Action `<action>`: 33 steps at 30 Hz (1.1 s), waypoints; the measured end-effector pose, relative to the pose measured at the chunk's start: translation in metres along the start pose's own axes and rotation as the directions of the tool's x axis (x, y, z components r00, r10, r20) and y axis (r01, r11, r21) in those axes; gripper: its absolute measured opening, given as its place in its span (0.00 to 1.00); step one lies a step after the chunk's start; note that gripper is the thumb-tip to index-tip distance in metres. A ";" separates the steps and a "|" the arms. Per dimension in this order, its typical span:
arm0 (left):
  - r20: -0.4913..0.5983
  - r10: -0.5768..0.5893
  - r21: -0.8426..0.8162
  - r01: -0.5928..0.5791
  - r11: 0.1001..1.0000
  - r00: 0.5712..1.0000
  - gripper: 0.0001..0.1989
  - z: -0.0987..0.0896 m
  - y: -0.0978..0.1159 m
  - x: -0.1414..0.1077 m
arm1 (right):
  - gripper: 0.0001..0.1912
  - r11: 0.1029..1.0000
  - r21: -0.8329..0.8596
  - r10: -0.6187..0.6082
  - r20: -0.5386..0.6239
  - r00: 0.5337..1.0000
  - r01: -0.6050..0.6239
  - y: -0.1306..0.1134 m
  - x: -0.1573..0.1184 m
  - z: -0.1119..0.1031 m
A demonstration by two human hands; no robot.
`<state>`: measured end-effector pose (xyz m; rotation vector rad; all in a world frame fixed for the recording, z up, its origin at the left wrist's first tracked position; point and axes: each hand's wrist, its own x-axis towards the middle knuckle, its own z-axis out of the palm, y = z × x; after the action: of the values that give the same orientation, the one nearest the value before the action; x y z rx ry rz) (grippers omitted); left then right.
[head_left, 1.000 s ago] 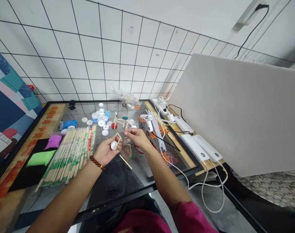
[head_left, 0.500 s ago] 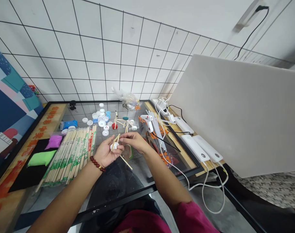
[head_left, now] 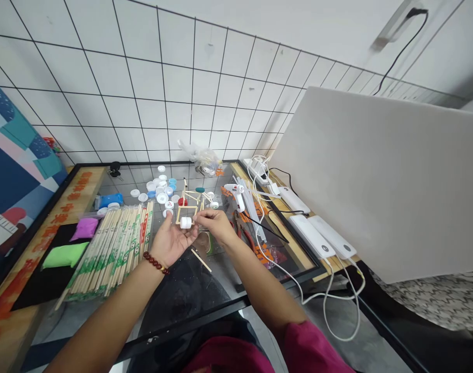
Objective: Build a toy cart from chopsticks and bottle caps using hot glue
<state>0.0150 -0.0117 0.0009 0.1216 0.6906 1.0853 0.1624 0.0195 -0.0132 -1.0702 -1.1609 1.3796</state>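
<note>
My right hand (head_left: 217, 226) pinches the right side of a small square frame (head_left: 188, 207) made of light wooden sticks. Across the frame's near side sits a white roller (head_left: 185, 223) that looks like bottle caps joined face to face. Just below it, my left hand (head_left: 173, 243) is turned palm up, fingers and thumb apart; whether a fingertip touches the frame I cannot tell. On the glass table below lies a loose wooden stick (head_left: 201, 260). Beyond the hands stands another stick structure with a red cap (head_left: 183, 202).
Packed chopsticks (head_left: 112, 248) lie at left beside purple (head_left: 86, 228) and green (head_left: 62, 255) packets. White and blue bottle caps (head_left: 162, 198) are scattered behind. A glue gun (head_left: 236, 194), glue sticks (head_left: 255, 217), red-handled pliers (head_left: 247, 235) and white cables lie at right.
The stick frame has turned up and swung away from my left palm, showing its square shape and the white roller. My left hand has loosened and opened; my right hand keeps its pinch.
</note>
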 end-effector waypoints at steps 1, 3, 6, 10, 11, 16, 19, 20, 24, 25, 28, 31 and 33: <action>0.012 0.044 0.031 -0.045 0.999 0.999 0.21 -0.001 -0.002 0.001 | 0.09 1.000 0.003 -0.011 -0.031 0.999 0.011 0.001 0.001 0.000; 0.033 0.125 0.108 -0.128 0.986 0.992 0.13 -0.003 -0.005 0.002 | 0.10 0.999 -0.008 -0.032 -0.064 0.997 0.031 0.003 0.003 -0.001; 0.039 0.234 0.229 -0.237 0.944 0.971 0.14 -0.006 -0.009 0.004 | 0.10 0.998 -0.032 -0.056 -0.053 0.997 0.055 0.006 0.003 0.000; 0.048 0.346 0.326 -0.342 0.881 0.937 0.17 -0.011 -0.011 0.008 | 0.13 0.999 -0.042 0.001 0.029 1.000 0.000 0.004 0.001 -0.004; 0.055 0.370 0.343 -0.366 0.865 0.927 0.17 -0.012 -0.011 0.009 | 0.14 0.999 -0.050 0.014 0.054 0.998 -0.011 0.002 0.002 -0.006; 0.087 0.438 0.486 -0.422 0.766 0.895 0.19 -0.016 -0.014 0.011 | 0.19 0.988 -0.129 -0.083 0.003 0.997 0.083 -0.008 0.004 -0.021; 0.115 0.436 0.571 -0.418 0.707 0.893 0.20 -0.015 -0.016 0.011 | 0.16 0.966 -0.224 -0.132 0.018 0.991 0.133 -0.010 0.003 -0.024; 0.123 0.434 0.593 -0.417 0.689 0.893 0.20 -0.015 -0.017 0.010 | 0.15 0.958 -0.248 -0.139 0.035 0.990 0.143 -0.010 0.003 -0.025; 0.146 0.417 0.649 -0.405 0.644 0.897 0.21 -0.013 -0.018 0.009 | 0.14 0.953 -0.270 -0.124 0.067 0.990 0.138 -0.009 0.002 -0.024; 0.149 0.411 0.656 -0.401 0.640 0.900 0.21 -0.013 -0.018 0.009 | 0.14 0.955 -0.268 -0.116 0.061 0.991 0.128 -0.009 0.002 -0.023; 0.152 0.397 0.664 -0.391 0.637 0.905 0.21 -0.013 -0.017 0.007 | 0.14 0.960 -0.262 -0.082 0.051 0.995 0.093 -0.011 0.003 -0.024; 0.141 0.400 0.656 -0.388 0.647 0.906 0.21 -0.013 -0.018 0.007 | 0.14 0.966 -0.252 -0.045 0.054 0.998 0.057 -0.013 0.003 -0.024; 0.131 0.401 0.644 -0.385 0.660 0.907 0.22 -0.013 -0.019 0.008 | 0.13 0.970 -0.238 -0.032 0.045 0.999 0.041 -0.014 0.003 -0.024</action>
<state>0.0241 -0.0171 -0.0207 0.9195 1.0854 1.2096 0.1876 0.0251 -0.0032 -1.1876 -1.3968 1.2598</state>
